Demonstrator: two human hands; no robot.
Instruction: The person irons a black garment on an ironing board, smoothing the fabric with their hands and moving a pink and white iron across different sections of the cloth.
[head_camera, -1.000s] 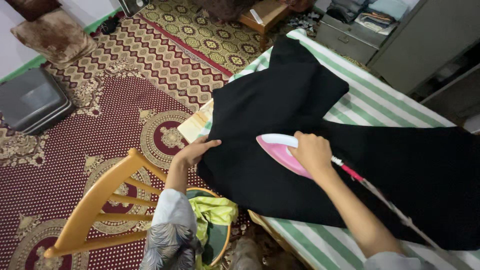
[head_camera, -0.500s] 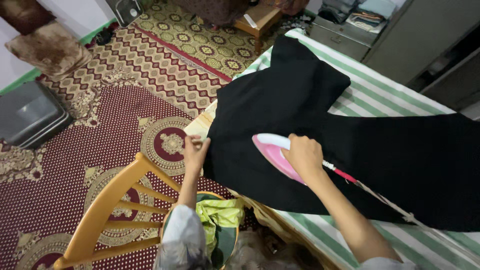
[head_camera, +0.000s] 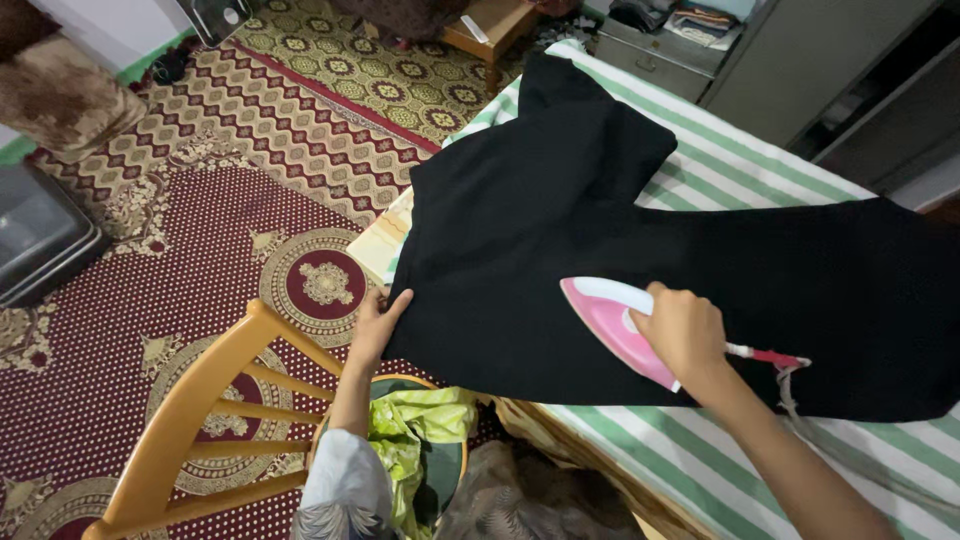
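Observation:
A large black garment (head_camera: 560, 220) lies spread over a table covered with a green-and-white striped cloth (head_camera: 740, 180). My right hand (head_camera: 685, 335) grips the handle of a pink and white iron (head_camera: 612, 322), which rests on the garment near its front edge. The iron's red and white cord (head_camera: 775, 358) trails off to the right. My left hand (head_camera: 378, 322) holds the garment's left edge, where it hangs off the table.
A yellow wooden chair (head_camera: 205, 400) stands below my left arm, with a green-yellow cloth (head_camera: 415, 435) on its seat. A red patterned carpet (head_camera: 150, 290) covers the floor. A grey case (head_camera: 40, 240) lies at far left. Grey metal cabinets (head_camera: 800, 60) stand behind the table.
The iron and my right hand slid to the right and nearer the front edge of the garment. My left hand shifted its hold along the garment's left edge.

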